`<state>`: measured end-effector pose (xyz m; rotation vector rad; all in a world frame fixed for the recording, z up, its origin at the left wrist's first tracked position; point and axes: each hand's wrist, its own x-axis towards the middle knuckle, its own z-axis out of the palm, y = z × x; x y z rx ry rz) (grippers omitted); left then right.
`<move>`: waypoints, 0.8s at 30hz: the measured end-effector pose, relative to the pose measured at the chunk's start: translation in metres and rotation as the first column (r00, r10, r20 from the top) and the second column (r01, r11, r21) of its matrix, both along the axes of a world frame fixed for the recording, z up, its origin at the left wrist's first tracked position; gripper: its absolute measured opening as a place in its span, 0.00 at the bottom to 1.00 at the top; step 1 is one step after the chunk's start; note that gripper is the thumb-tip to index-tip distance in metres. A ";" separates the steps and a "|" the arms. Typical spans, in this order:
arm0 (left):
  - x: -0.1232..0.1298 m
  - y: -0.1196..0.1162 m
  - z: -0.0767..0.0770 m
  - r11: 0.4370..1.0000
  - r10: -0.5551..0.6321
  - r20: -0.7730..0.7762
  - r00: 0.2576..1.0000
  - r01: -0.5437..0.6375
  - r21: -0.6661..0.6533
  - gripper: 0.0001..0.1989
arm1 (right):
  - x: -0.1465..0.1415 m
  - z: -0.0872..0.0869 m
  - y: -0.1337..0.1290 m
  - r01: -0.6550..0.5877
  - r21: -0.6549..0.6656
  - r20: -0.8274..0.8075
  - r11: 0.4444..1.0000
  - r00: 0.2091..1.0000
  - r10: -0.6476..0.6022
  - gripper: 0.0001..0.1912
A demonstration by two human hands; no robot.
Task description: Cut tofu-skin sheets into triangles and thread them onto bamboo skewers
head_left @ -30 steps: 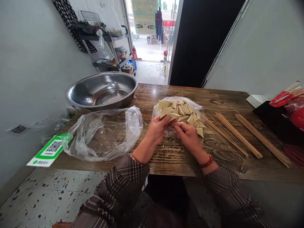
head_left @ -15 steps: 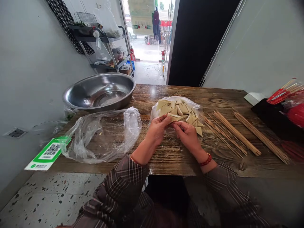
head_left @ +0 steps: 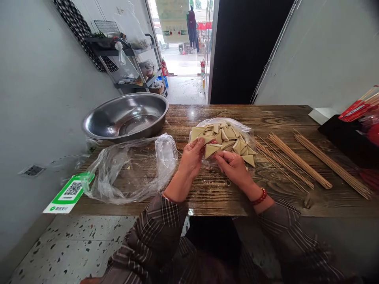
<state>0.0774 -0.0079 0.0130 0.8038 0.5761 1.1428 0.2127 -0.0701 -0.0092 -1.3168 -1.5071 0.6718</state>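
Note:
Pale tan triangular pieces [head_left: 237, 136] lie heaped on a clear plastic bag on the wooden table. At the near left side of the heap, my left hand [head_left: 193, 154] pinches a triangular piece [head_left: 204, 139] between thumb and fingers. Another triangle [head_left: 212, 149] shows between my two hands, just in front of the heap. My right hand [head_left: 232, 165] has its thumb and fingers pressed together beside that triangle; what they hold is too small to make out.
Bundles of thin wooden sticks [head_left: 300, 159] lie to the right. A large metal basin [head_left: 127, 116] stands back left, with a crumpled plastic bag [head_left: 166, 157] before it. A green and white card [head_left: 68, 194] is at the left edge, a black box [head_left: 340, 132] far right.
My left hand has shifted slightly left, and the triangle between my hands now shows more of its face. My fingers are a little farther apart. The camera view has shifted slightly.

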 end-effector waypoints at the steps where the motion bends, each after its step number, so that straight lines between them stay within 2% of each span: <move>1: 0.001 -0.001 0.000 1.000 -0.002 -0.009 1.000 0.003 0.010 0.20 | 0.000 0.000 0.000 0.006 0.007 0.002 1.000 1.000 -0.006 0.15; 11: 0.005 -0.002 -0.006 1.000 0.030 -0.036 0.999 -0.030 0.005 0.20 | -0.001 -0.004 0.002 0.055 0.119 0.155 0.991 0.985 -0.073 0.12; 17: -0.001 0.001 -0.003 1.000 -0.028 -0.020 0.999 0.028 0.001 0.22 | 0.000 -0.003 0.000 0.060 0.082 0.068 0.995 0.995 -0.066 0.13; 20: -0.007 0.005 -0.001 0.999 0.004 0.006 1.000 -0.003 -0.042 0.24 | 0.001 -0.003 0.000 0.059 0.067 0.006 0.996 0.998 -0.059 0.13; 24: -0.014 0.014 0.001 0.997 0.083 0.045 0.996 -0.083 -0.009 0.22 | 0.001 -0.002 -0.003 0.030 0.051 0.010 0.998 0.999 -0.031 0.13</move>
